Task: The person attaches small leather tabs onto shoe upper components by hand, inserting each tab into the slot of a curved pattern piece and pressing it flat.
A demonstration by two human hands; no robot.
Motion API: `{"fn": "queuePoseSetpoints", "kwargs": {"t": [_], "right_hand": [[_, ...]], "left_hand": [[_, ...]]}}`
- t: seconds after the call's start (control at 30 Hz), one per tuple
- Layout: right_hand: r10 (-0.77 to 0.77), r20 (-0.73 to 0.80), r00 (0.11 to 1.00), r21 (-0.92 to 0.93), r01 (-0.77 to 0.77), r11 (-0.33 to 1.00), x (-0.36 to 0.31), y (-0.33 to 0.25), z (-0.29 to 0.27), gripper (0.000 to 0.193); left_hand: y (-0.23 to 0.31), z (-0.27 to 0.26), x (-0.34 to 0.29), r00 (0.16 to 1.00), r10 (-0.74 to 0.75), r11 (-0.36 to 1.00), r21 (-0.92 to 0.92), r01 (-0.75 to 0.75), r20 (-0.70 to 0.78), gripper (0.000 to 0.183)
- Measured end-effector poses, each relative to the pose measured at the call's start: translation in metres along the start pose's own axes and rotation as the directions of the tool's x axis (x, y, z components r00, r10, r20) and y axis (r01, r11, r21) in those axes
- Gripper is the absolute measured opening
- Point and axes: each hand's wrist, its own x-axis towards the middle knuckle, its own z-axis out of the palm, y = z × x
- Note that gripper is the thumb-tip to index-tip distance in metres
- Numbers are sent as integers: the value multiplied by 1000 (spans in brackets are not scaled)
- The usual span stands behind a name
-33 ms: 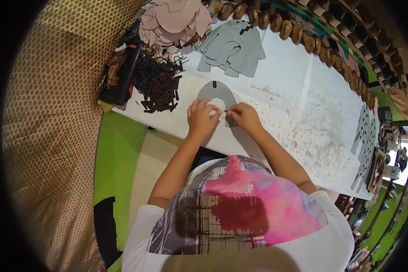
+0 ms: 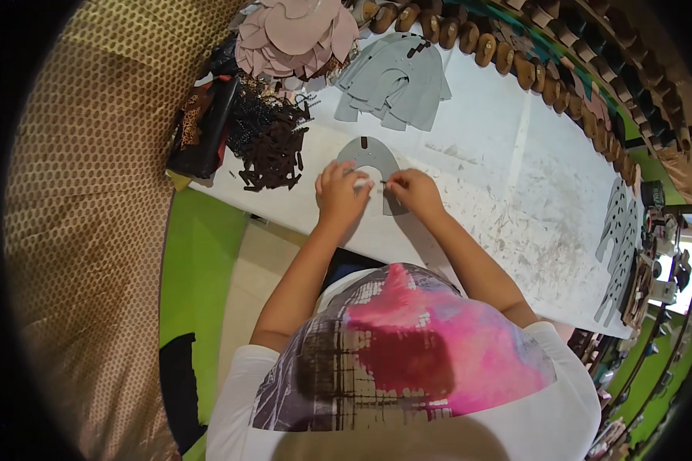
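A grey arch-shaped cut piece (image 2: 393, 201), like a shoe upper, lies at the table's near edge with a short dark brown strip (image 2: 364, 142) at its top and small holes around its curve. My right hand (image 2: 414, 192) is over its right leg, thumb and finger pinched on a small dark strip (image 2: 384, 182). My left hand (image 2: 341, 194) covers the left leg. Its fingers are bent, with thumb and index fingertips together close to the strip; whatever they grip is too small to make out.
Left of my hands is a heap of dark brown strips (image 2: 273, 157), beside a black box-like item (image 2: 207, 127). Stacked grey cut pieces (image 2: 396, 81) and pink pieces (image 2: 296, 34) lie farther back. Wooden shoe lasts (image 2: 484, 48) line the far edge; perforated grey pieces (image 2: 615, 238) lie far right.
My left hand has drawn slightly left, away from the strip's end, and my right hand has shifted a little up. The grey piece stays in place.
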Motion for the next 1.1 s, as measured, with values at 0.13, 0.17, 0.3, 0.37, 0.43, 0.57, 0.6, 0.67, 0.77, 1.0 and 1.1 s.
{"fn": "queuePoseSetpoints", "kwargs": {"t": [0.13,0.17,0.3,0.37,0.43,0.57,0.6,0.67,0.77,1.0,1.1], "right_hand": [[165,-66,984,-30,-168,985,38,3,9,16],[173,-63,983,-30,-175,984,44,1,11,16],[154,-63,986,-191,-164,968,55,3,18,15],[116,-83,990,-276,-135,952,55,4,18,14],[60,-90,994,-291,-84,953,55,0,19,10],[-114,-138,984,-330,63,942,50,5,19,7],[-201,-137,970,-398,132,908,47,5,20,6],[-287,-131,949,-465,197,863,42,6,22,6],[-411,-106,906,-586,277,762,37,9,24,11],[-408,-69,911,-659,265,704,25,-1,28,29],[-376,-65,925,-682,233,693,24,-4,31,35]], "left_hand": [[-17,8,37,999,-19,987,157,25,-36,53],[-20,10,44,999,-21,988,155,26,-29,53],[-21,11,65,997,-40,969,246,24,61,55],[-22,8,69,994,-21,980,201,0,106,52],[-32,8,75,992,-18,984,180,-4,122,50],[-37,-1,90,968,16,981,183,-63,251,41],[-38,-3,92,967,19,981,182,-67,254,41],[-41,-9,94,943,94,993,36,-111,321,40],[-42,-10,97,902,143,988,-8,-153,407,41],[-39,7,86,923,102,995,-36,-95,372,36],[-35,8,85,917,81,995,-81,-54,389,34]]}}
